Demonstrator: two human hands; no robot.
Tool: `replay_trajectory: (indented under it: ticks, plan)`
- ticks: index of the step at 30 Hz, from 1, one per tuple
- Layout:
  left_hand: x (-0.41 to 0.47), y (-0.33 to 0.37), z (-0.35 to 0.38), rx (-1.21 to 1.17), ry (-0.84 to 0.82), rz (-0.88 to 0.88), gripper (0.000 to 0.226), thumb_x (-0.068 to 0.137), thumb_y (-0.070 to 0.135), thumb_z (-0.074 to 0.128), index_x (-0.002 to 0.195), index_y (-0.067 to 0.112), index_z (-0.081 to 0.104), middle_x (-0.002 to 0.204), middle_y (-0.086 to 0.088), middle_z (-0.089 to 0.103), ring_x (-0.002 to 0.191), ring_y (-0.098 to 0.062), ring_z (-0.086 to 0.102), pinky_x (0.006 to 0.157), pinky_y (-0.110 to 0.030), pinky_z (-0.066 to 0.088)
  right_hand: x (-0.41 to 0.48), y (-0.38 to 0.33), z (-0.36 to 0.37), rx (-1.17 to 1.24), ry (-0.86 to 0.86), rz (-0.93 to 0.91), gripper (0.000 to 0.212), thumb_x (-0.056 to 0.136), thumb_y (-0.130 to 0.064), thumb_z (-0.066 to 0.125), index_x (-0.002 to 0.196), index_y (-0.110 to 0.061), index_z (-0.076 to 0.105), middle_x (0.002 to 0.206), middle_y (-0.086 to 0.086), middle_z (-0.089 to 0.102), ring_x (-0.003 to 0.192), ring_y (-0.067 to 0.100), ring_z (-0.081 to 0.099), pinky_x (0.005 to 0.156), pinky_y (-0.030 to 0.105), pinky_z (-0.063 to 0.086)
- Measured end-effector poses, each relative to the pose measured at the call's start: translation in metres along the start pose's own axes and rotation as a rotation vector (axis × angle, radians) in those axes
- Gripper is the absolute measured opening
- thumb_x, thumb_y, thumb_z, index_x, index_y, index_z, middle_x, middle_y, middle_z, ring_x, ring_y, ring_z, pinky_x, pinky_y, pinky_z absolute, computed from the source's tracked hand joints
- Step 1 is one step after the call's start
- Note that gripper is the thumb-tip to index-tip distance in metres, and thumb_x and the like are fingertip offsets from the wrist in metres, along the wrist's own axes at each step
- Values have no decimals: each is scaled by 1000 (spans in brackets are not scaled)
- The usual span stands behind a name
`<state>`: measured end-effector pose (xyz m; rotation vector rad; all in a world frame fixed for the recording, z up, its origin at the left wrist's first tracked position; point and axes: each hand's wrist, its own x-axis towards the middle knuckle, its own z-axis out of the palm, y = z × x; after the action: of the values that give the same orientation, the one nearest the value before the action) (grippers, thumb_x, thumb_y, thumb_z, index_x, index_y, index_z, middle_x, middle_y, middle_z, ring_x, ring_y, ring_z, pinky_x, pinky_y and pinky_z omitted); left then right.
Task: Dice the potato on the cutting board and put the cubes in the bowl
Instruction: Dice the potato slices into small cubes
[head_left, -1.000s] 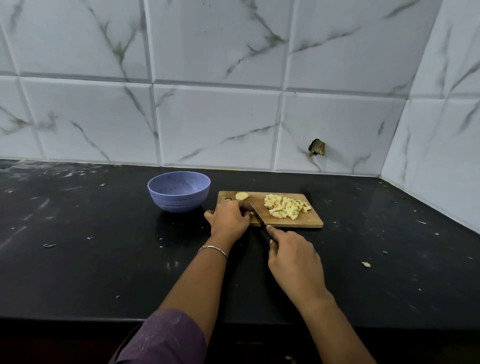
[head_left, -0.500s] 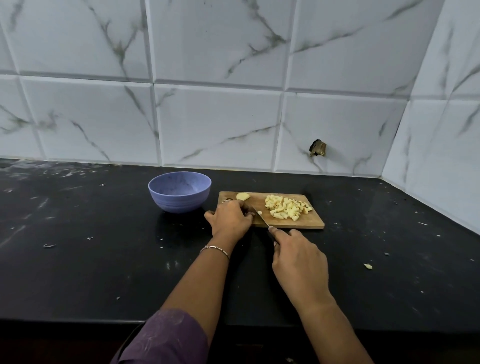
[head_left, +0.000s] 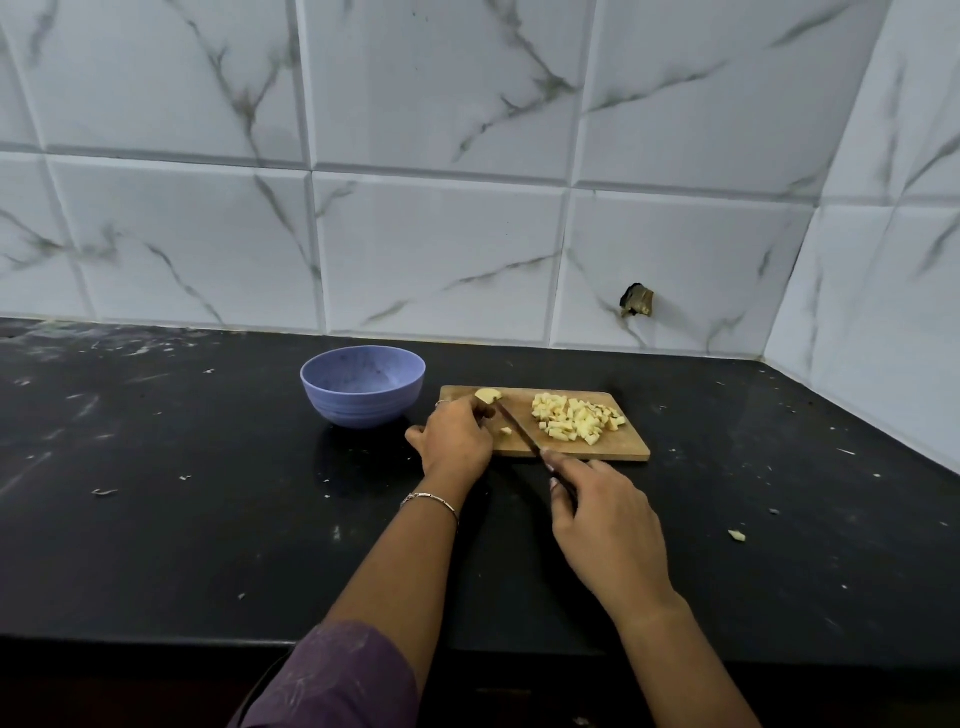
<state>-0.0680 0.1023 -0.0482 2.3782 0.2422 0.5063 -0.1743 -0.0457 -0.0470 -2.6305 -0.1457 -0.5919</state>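
A wooden cutting board (head_left: 623, 451) lies on the black counter. A heap of yellow potato cubes (head_left: 574, 423) covers its right half. At the board's far left corner sits an uncut potato piece (head_left: 488, 396), and one small cube (head_left: 505, 431) lies near the blade. My left hand (head_left: 457, 439) rests on the board's left end with its fingers curled by the potato piece. My right hand (head_left: 605, 525) grips the handle of a knife (head_left: 517, 428), whose blade slants across the board towards the piece. The purple bowl (head_left: 362, 385) stands left of the board and looks empty.
A stray potato bit (head_left: 736, 535) lies on the counter to the right. Small scraps and white smears dot the black counter (head_left: 182, 519). Marble tiles form the back wall and the right wall, with a hole (head_left: 636, 300) in the back wall.
My left hand has slid a little toward the far left corner of the board. The knife blade now reaches the potato piece, and a small cube lies loose beside it.
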Motion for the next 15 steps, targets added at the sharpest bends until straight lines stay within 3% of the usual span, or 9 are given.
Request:
replay_trajectory:
  ticks: [3,10,15]
  plan:
    - [0,-1,-3,0,38,-30,37,94,6,51,117,30,66,122,1,58,114,-18,55,101,-42,29,-1,-2,1,-1,-36,-32,44,103,-37,48,145,-45,41,98,-15,51,81,2,51,65,16,41]
    - [1,-3,-2,-39,67,-52,32,93,9,55,117,29,64,123,2,57,112,-18,56,98,-41,32,0,-1,2,-54,-50,-40,44,103,-37,46,146,-44,40,99,-15,51,82,3,52,67,16,43]
    - [-1,-4,-2,-20,53,-32,30,93,12,55,116,29,65,123,2,57,115,-18,54,100,-43,32,4,4,3,-115,2,25,41,104,-37,44,145,-42,42,101,-14,51,77,4,46,64,18,36]
